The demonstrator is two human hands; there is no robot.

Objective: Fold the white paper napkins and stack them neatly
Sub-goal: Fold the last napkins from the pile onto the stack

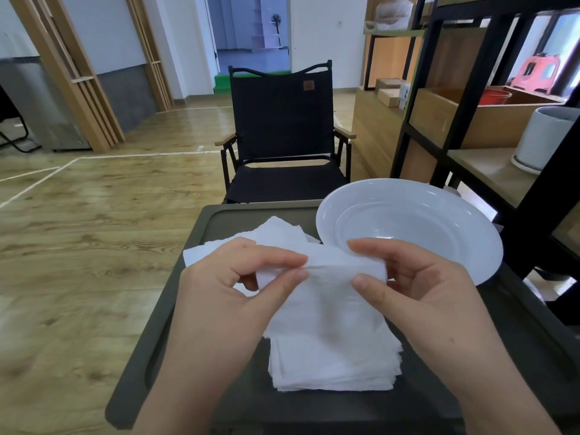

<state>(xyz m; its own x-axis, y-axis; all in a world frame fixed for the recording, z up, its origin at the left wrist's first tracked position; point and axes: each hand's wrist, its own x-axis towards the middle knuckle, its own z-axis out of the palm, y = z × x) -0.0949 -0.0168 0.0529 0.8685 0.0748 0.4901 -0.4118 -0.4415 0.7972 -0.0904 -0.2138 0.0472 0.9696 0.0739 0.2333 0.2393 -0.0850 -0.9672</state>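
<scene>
Holding one white napkin (326, 296) up over the table (194, 387), I have my left hand (226, 296) pinching its top edge at one end between thumb and forefinger, and my right hand (417, 296) pinching the other end the same way, so both grips are closed on that sheet. It hangs down in front of me, its lower part draped over the folded stack (335, 362) lying square on the table just below. I judge that stack to be the finished work, and it looks fairly thick. Behind my left hand lies a looser pile of napkins (276, 232), fanned and uneven, which I take to be unfolded sheets. A white plate (417, 196) sits just beside it on the right. So I'd call the job well along but not done.
</scene>
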